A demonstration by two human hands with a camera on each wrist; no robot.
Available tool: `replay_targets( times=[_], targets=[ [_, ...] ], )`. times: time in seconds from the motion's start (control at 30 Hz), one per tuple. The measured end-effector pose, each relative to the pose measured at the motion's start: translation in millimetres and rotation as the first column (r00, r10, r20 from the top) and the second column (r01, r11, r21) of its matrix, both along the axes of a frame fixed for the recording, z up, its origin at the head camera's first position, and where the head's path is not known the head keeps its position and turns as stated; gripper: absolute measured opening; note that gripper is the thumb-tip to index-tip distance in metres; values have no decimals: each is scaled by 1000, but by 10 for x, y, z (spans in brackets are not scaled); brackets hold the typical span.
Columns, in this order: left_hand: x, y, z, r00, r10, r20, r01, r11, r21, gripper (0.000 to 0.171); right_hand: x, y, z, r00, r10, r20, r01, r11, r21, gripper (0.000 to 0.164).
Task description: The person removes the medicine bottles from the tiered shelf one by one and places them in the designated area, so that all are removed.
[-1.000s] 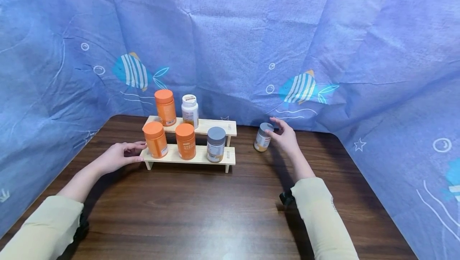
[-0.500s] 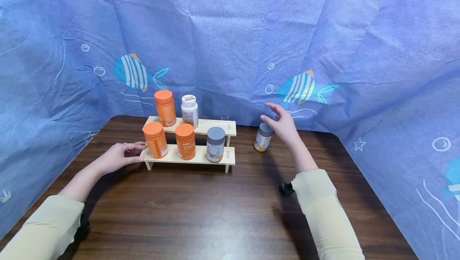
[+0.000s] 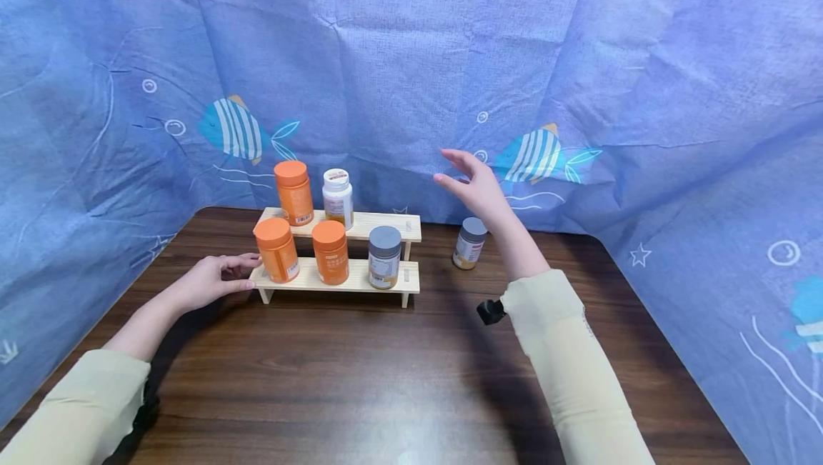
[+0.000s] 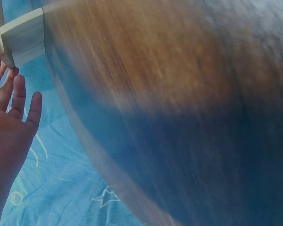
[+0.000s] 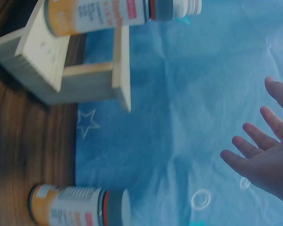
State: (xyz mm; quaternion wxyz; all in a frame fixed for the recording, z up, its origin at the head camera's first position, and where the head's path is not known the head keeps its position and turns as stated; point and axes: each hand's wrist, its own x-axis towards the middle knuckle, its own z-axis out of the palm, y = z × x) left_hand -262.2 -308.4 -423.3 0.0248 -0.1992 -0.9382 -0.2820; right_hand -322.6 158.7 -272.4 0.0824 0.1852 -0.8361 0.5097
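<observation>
My left hand [image 3: 212, 283] holds the left end of a two-tier wooden display stand [image 3: 306, 272], thumb at the front edge and fingers farther back. In the left wrist view its outer fingers [image 4: 19, 94] stick out straight beside the stand's leg [image 4: 26, 37]. My right hand [image 3: 479, 190], fingers spread and nothing in them, hovers above and behind a grey-lidded supplement jar [image 3: 469, 245] standing on the table. On the lower tier are two orange jars [image 3: 278, 252] and another grey-lidded jar [image 3: 383, 258]. An orange jar [image 3: 294, 195] and a white bottle [image 3: 338, 201] occupy the upper tier.
The dark wooden table [image 3: 334, 379] runs back to a blue cloth [image 3: 398, 79] printed with fish, which also hangs at both sides. A black wrist camera [image 3: 491, 311] sits under the right sleeve.
My right hand has let go of the grey-lidded jar on the table, then risen and moved left and back. The jar stays in place, and my left hand has not moved.
</observation>
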Motion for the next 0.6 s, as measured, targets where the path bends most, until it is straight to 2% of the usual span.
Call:
replay_targets(
  times=[0.2,0.43,0.6],
  targets=[
    [-1,0,5,1000,-3,-5,3,1000,0,44,-24,-238,113,999,54,-9,-54,998,-10,57],
    [0,-7,8,1000,-2,16,2,1000,1,46,-137,-511,104,990,139,-33,-140,990,-15,62],
    [5,6,20,1000,0,8,0,1000,5,45,-164,-687,82,988,153,-36,-152,988,40,62]
  ],
)
